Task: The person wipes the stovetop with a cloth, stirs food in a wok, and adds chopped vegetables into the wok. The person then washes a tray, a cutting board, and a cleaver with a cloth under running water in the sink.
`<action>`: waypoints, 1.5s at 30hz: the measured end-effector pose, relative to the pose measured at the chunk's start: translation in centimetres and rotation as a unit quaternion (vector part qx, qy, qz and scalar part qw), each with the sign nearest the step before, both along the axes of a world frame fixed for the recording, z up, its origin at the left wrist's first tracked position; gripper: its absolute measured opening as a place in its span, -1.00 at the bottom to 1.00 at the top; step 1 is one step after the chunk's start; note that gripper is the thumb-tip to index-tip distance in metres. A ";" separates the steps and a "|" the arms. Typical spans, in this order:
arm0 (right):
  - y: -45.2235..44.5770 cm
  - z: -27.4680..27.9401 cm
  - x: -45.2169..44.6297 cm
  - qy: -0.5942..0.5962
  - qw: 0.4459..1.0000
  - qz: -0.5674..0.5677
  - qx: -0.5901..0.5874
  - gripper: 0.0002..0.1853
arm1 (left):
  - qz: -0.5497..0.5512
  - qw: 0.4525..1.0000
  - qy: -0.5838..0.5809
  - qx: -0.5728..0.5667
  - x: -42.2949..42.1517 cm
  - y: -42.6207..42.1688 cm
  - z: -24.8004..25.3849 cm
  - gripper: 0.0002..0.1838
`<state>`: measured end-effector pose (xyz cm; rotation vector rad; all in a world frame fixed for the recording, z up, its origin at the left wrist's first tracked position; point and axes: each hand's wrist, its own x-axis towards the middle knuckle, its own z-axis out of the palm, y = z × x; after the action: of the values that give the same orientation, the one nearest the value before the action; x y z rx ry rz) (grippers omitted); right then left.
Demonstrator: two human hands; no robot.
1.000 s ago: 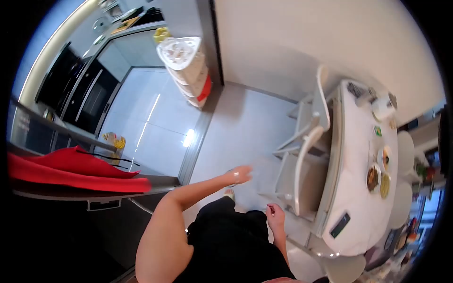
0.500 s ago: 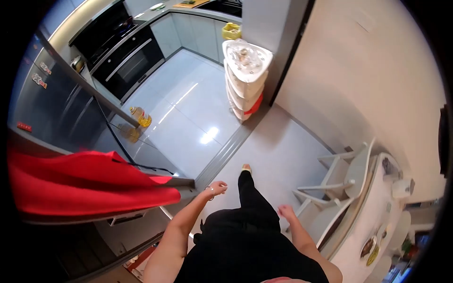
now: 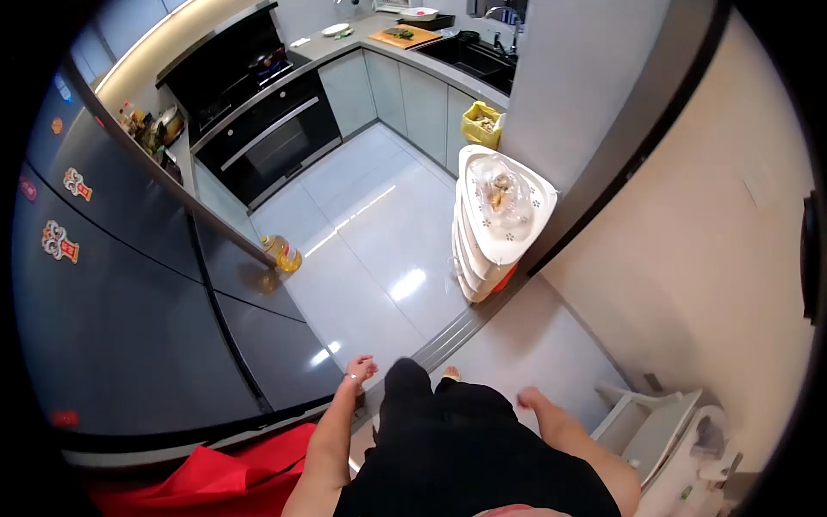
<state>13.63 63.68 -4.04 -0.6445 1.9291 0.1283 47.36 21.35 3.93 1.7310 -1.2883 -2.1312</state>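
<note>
My left hand (image 3: pixel 362 368) hangs beside my body, near the edge of the dark fridge (image 3: pixel 138 327), with its fingers loosely apart and nothing in it. A bracelet shows on that wrist. On the other side of my body, my right hand (image 3: pixel 528 397) is low over the pale floor, short of the chair (image 3: pixel 655 435); its fingers are small and blurred. Red cloth (image 3: pixel 224 474) hangs at the lower left, beside my left arm. Neither hand visibly touches an object.
An oil bottle (image 3: pixel 282 253) stands on the kitchen floor. A white tiered rack (image 3: pixel 525 211) with a plastic bag on top stands by the doorway, near a yellow basket (image 3: pixel 482 123). Beyond are an oven (image 3: pixel 271 138), a cutting board (image 3: pixel 405 35) and a sink (image 3: pixel 465 60).
The view has turned and advanced toward the kitchen. The fridge front now fills the left side, while the dining table has slid toward the lower right edge. Both hands have swung with the walking.
</note>
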 end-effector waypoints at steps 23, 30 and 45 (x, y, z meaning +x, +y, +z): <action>-67.7 15.0 -16.8 -0.228 0.836 -0.371 -0.334 -0.84 | 0.205 0.966 -0.103 0.116 -1.8 -41.2 -13.4 -0.90; -77.5 12.2 -22.8 -0.202 0.825 -0.417 -0.322 -0.85 | 0.070 0.997 0.031 -0.017 -23.7 -58.4 -0.8 -0.80; -113.6 12.9 -38.3 -0.225 0.859 -0.217 -0.406 -0.87 | 0.291 0.920 -0.168 0.200 -21.4 -71.2 -5.7 -0.85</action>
<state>-24.71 -49.88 8.88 -0.6709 1.5604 -1.0857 25.93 -49.90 -1.74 2.3389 -0.2813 -1.8631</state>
